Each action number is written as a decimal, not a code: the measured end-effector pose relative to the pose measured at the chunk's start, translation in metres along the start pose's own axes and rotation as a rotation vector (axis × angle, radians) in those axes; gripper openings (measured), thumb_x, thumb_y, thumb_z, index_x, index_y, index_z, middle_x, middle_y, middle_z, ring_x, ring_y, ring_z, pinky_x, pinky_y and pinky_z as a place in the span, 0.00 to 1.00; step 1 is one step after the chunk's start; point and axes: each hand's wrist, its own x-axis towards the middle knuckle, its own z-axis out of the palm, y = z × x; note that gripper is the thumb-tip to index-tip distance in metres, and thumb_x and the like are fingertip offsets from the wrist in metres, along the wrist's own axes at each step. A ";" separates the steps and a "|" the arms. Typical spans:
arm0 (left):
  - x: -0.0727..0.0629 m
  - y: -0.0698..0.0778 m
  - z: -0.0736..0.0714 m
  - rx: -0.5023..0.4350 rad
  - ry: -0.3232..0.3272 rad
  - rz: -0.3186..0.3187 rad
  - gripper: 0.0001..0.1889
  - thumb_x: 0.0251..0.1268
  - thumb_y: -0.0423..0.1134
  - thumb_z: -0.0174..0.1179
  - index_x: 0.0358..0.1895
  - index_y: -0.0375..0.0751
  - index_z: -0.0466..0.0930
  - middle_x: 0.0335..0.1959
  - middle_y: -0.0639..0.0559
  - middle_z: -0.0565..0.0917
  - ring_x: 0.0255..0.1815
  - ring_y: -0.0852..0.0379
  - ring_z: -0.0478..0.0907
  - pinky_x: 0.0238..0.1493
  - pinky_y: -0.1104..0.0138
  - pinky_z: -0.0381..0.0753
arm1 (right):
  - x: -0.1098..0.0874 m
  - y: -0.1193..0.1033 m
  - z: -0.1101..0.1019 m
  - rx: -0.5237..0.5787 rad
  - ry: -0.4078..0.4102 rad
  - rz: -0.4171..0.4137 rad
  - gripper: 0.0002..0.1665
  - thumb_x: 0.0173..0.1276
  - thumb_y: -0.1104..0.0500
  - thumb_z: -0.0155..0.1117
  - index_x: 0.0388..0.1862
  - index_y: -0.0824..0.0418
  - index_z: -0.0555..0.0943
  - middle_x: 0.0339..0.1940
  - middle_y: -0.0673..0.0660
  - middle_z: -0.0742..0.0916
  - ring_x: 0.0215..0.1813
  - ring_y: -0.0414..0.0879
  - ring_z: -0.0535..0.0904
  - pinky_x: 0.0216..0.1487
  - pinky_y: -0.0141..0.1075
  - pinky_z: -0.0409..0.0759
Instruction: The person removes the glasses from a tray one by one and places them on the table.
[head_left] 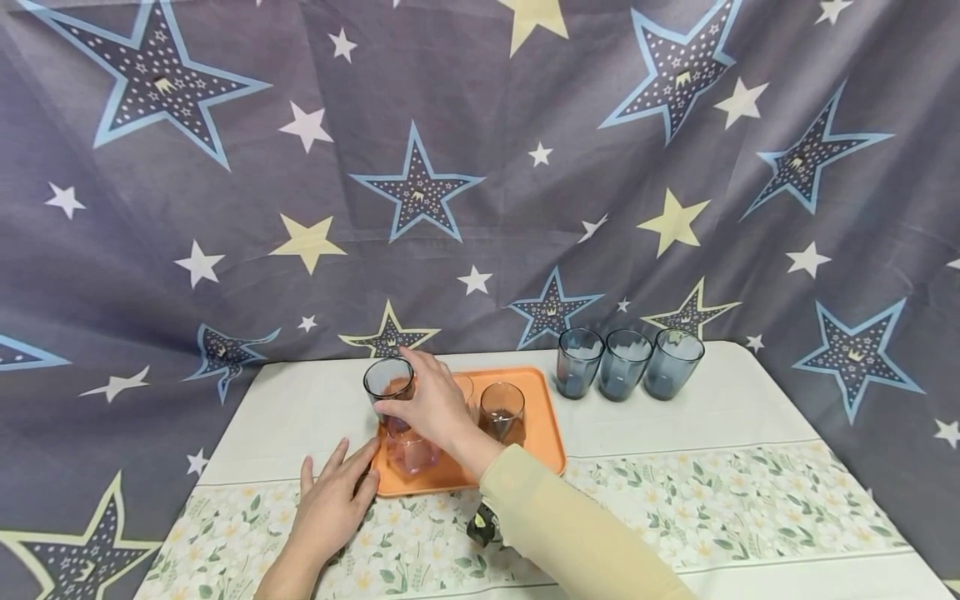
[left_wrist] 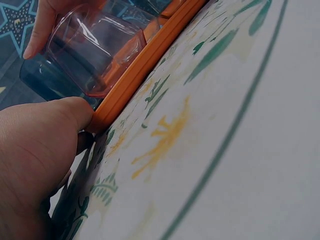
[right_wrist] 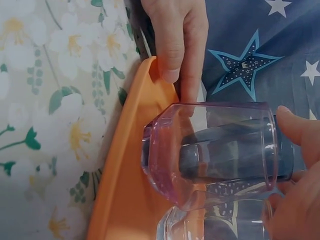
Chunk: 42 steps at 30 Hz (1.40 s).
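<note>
Colours and patterns: the tray (head_left: 546,421) is plain orange. The held glass (head_left: 388,377) is a translucent blue-grey; the pink glass (head_left: 412,457) has a clear, rosy tint; the brown glass (head_left: 502,407) is smoky; the clear glass (right_wrist: 237,222) is colourless. The three tumblers (head_left: 625,367) are slate blue throughout. The cloth (head_left: 300,408) is white, with a floral band (head_left: 675,500) of white blooms, yellow centres and green leaves. The curtain (head_left: 495,225) is grey-violet, scattered with small white stars (head_left: 307,126), plain yellow stars (head_left: 308,244) and dotted dark stars (head_left: 417,187) outlined in light blue or pale yellow. The sleeve (head_left: 585,533) is pale yellow.
</note>
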 end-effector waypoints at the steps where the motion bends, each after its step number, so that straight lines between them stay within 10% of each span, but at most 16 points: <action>1: 0.000 0.000 0.000 0.000 0.000 0.000 0.28 0.89 0.47 0.57 0.84 0.46 0.72 0.80 0.47 0.76 0.88 0.31 0.57 0.80 0.22 0.30 | 0.000 0.000 0.000 -0.001 -0.002 0.003 0.59 0.66 0.38 0.85 0.90 0.49 0.66 0.85 0.53 0.74 0.83 0.52 0.69 0.80 0.51 0.73; 42: -0.001 0.000 0.000 -0.008 0.007 0.002 0.28 0.89 0.47 0.57 0.84 0.45 0.73 0.80 0.47 0.76 0.87 0.31 0.58 0.79 0.23 0.30 | 0.001 -0.007 -0.001 -0.031 -0.034 0.074 0.55 0.69 0.38 0.83 0.88 0.49 0.69 0.83 0.53 0.77 0.81 0.52 0.73 0.77 0.50 0.76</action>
